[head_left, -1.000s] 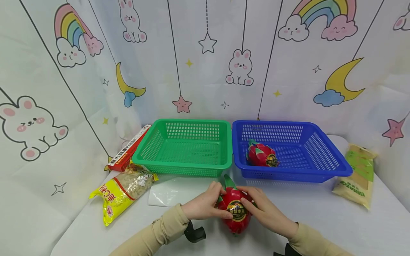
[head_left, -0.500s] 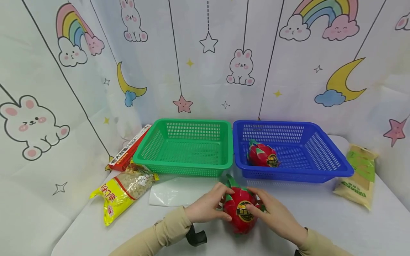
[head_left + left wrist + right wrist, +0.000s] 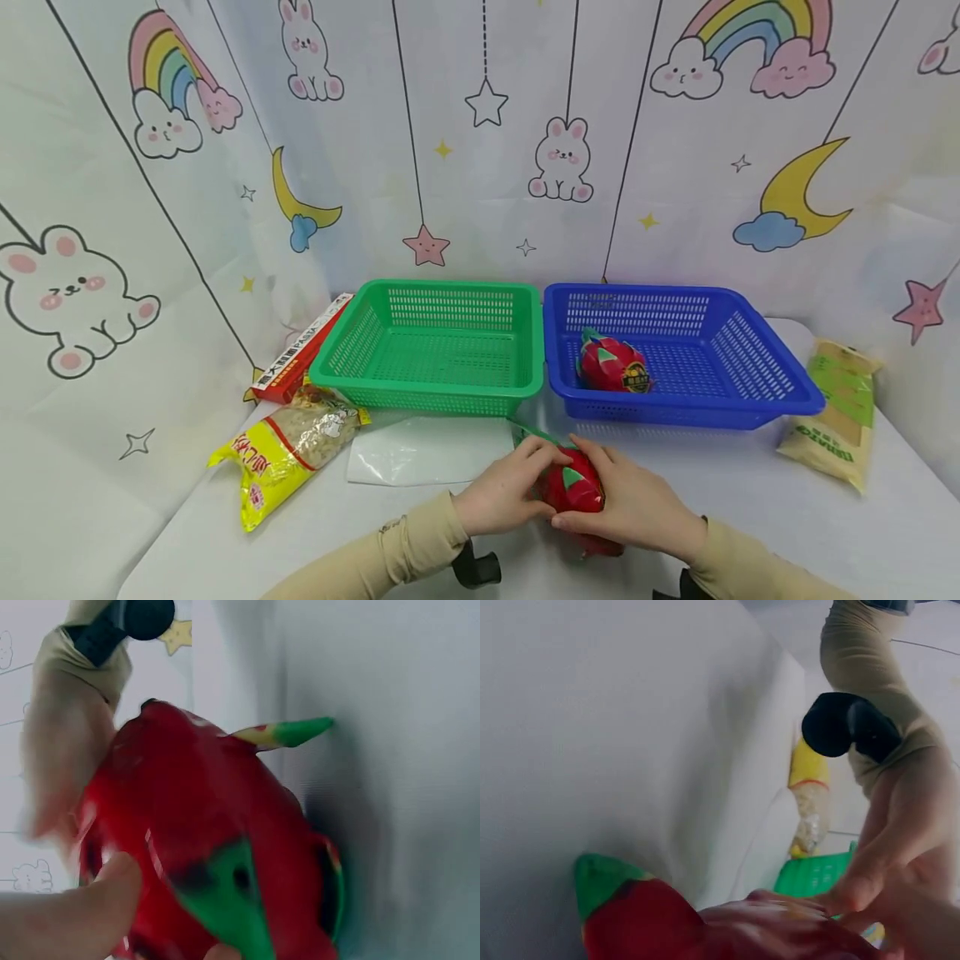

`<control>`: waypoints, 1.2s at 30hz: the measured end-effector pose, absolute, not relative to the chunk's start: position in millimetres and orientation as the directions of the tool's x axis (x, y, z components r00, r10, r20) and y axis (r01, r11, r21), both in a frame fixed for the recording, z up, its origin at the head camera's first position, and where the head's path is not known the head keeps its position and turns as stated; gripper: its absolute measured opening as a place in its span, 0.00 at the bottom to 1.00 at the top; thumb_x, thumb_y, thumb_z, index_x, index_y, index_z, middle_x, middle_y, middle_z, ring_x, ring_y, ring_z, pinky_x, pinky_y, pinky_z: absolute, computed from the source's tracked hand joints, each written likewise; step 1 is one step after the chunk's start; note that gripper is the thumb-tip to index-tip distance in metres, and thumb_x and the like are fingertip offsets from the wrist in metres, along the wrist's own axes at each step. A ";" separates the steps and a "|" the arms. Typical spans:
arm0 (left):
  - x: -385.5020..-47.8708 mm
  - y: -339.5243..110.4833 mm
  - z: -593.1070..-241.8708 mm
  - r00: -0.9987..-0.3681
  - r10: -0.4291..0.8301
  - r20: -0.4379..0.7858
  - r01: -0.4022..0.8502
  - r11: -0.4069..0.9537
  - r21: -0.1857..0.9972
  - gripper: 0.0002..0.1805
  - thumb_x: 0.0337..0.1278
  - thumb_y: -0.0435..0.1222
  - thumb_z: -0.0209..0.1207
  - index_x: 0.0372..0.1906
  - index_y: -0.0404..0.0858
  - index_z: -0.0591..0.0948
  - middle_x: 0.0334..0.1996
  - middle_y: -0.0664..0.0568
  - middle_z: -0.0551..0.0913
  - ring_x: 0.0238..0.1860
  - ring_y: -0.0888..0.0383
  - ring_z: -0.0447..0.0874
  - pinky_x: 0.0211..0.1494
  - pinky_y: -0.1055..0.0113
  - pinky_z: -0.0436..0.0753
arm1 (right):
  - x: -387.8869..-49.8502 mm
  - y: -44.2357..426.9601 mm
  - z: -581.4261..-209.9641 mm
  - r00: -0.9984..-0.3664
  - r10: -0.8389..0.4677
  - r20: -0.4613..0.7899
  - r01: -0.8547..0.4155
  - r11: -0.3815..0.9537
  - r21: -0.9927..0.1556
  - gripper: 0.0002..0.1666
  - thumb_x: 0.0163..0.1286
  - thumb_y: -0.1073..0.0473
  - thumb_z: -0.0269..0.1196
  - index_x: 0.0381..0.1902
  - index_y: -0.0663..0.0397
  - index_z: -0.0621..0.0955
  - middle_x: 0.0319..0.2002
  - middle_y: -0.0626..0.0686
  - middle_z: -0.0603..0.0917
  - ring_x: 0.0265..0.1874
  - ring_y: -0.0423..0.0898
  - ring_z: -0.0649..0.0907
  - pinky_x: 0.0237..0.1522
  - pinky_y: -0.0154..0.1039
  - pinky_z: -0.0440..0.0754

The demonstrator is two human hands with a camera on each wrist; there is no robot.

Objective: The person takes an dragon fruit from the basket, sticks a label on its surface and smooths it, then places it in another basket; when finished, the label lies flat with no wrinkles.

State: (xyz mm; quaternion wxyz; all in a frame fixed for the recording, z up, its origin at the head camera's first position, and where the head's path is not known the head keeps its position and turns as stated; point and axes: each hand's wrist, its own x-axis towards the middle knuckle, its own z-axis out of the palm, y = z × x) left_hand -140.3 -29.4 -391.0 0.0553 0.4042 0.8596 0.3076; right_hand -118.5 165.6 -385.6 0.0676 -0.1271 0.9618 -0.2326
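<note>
A red dragon fruit (image 3: 582,492) with green scales is between both hands, low over the white table. Its leafy top points to the upper left and no label shows in the head view. My left hand (image 3: 504,492) holds it from the left, fingers bent over its upper side and thumb near the front. From the right, my right hand (image 3: 637,504) grips it, thumb across the front. In the left wrist view the dragon fruit (image 3: 202,795) fills the middle, with a thumb (image 3: 82,911) against it. A second, labelled dragon fruit (image 3: 611,365) lies in the blue basket (image 3: 697,410).
A green basket (image 3: 427,393) stands left of the blue one. Farther left are a red pasta box (image 3: 300,354) and a yellow snack bag (image 3: 288,450). A white sheet (image 3: 427,450) lies before the green basket; a beige-green packet (image 3: 836,412) lies far right.
The held dragon fruit has been turned: its round label has gone from view and its leafy top has swung left. My right thumb has moved across its front.
</note>
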 end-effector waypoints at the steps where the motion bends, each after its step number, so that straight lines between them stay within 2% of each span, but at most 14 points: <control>1: -139.9 -29.9 -390.0 -0.657 0.739 0.152 0.662 0.469 0.584 0.28 0.47 0.32 0.66 0.56 0.39 0.71 0.51 0.50 0.68 0.43 0.64 0.73 0.41 0.83 0.73 | -119.2 166.0 -385.9 -0.957 -0.283 -0.068 -0.220 0.856 -0.469 0.62 0.40 0.25 0.65 0.66 0.54 0.63 0.54 0.58 0.76 0.40 0.49 0.81 0.28 0.44 0.82; 5: -139.3 -33.3 -386.3 -0.650 0.753 0.105 0.618 0.443 0.649 0.25 0.51 0.29 0.62 0.57 0.38 0.72 0.51 0.50 0.69 0.41 0.66 0.76 0.41 0.83 0.75 | -122.1 167.8 -385.0 -0.947 -0.315 -0.056 -0.249 0.836 -0.488 0.59 0.39 0.30 0.69 0.62 0.60 0.66 0.47 0.56 0.79 0.37 0.46 0.81 0.26 0.40 0.81; 9: -141.7 -39.2 -385.5 -0.698 0.715 0.050 0.553 0.493 0.671 0.22 0.55 0.33 0.61 0.56 0.41 0.72 0.51 0.52 0.72 0.39 0.67 0.76 0.40 0.80 0.76 | -124.2 168.4 -381.1 -0.937 -0.343 -0.072 -0.265 0.827 -0.496 0.53 0.36 0.34 0.72 0.55 0.58 0.69 0.37 0.49 0.78 0.30 0.40 0.77 0.22 0.34 0.77; 12: -143.8 -45.2 -387.6 -0.738 0.672 0.056 0.557 0.560 0.614 0.25 0.56 0.39 0.61 0.58 0.41 0.70 0.53 0.51 0.70 0.38 0.62 0.76 0.40 0.77 0.76 | -123.7 169.0 -377.6 -0.935 -0.339 -0.100 -0.253 0.839 -0.481 0.53 0.33 0.35 0.73 0.53 0.59 0.70 0.35 0.48 0.78 0.28 0.39 0.77 0.22 0.34 0.77; 15: -145.9 -52.4 -391.3 -0.761 0.642 0.097 0.593 0.627 0.505 0.28 0.56 0.41 0.61 0.60 0.39 0.68 0.54 0.49 0.69 0.43 0.59 0.77 0.42 0.73 0.78 | -122.0 171.3 -373.8 -0.936 -0.332 -0.118 -0.243 0.851 -0.466 0.53 0.31 0.36 0.74 0.51 0.59 0.70 0.35 0.48 0.78 0.29 0.40 0.77 0.24 0.36 0.78; 19: -150.7 -62.7 -396.1 -0.758 0.629 0.172 0.649 0.701 0.295 0.28 0.56 0.43 0.61 0.59 0.37 0.68 0.53 0.48 0.72 0.47 0.56 0.78 0.46 0.68 0.80 | -119.8 176.7 -369.5 -0.927 -0.354 -0.124 -0.268 0.856 -0.443 0.51 0.30 0.37 0.75 0.50 0.57 0.70 0.35 0.47 0.78 0.30 0.39 0.77 0.26 0.36 0.77; 22: -155.2 -69.6 -396.8 -0.751 0.627 0.208 0.660 0.728 0.187 0.28 0.55 0.45 0.61 0.58 0.35 0.69 0.49 0.47 0.75 0.43 0.56 0.80 0.43 0.67 0.80 | -118.2 181.6 -366.6 -0.919 -0.377 -0.114 -0.299 0.857 -0.420 0.52 0.31 0.38 0.75 0.52 0.58 0.69 0.35 0.46 0.78 0.30 0.39 0.76 0.26 0.35 0.76; 26: -159.7 -76.4 -392.7 -0.743 0.629 0.230 0.665 0.733 0.145 0.29 0.54 0.45 0.62 0.57 0.35 0.70 0.44 0.47 0.76 0.40 0.56 0.78 0.41 0.66 0.80 | -116.8 188.8 -361.3 -0.915 -0.398 -0.062 -0.342 0.850 -0.401 0.52 0.31 0.39 0.75 0.52 0.59 0.69 0.35 0.47 0.77 0.32 0.39 0.76 0.27 0.33 0.76; 32: -164.9 -80.2 -388.4 -0.754 0.624 0.206 0.647 0.760 0.067 0.24 0.54 0.47 0.61 0.52 0.38 0.75 0.42 0.49 0.79 0.42 0.52 0.76 0.42 0.61 0.78 | -114.9 198.7 -349.6 -0.925 -0.380 -0.014 -0.344 0.852 -0.394 0.54 0.31 0.36 0.75 0.52 0.59 0.68 0.38 0.48 0.77 0.34 0.40 0.77 0.29 0.33 0.78; 36: -166.2 -79.9 -389.5 -0.762 0.619 0.190 0.637 0.770 0.042 0.21 0.54 0.49 0.60 0.48 0.40 0.77 0.40 0.51 0.79 0.40 0.53 0.76 0.39 0.62 0.77 | -112.3 204.0 -341.1 -0.930 -0.367 0.011 -0.344 0.860 -0.376 0.55 0.31 0.34 0.74 0.53 0.59 0.68 0.38 0.48 0.78 0.34 0.39 0.77 0.29 0.33 0.77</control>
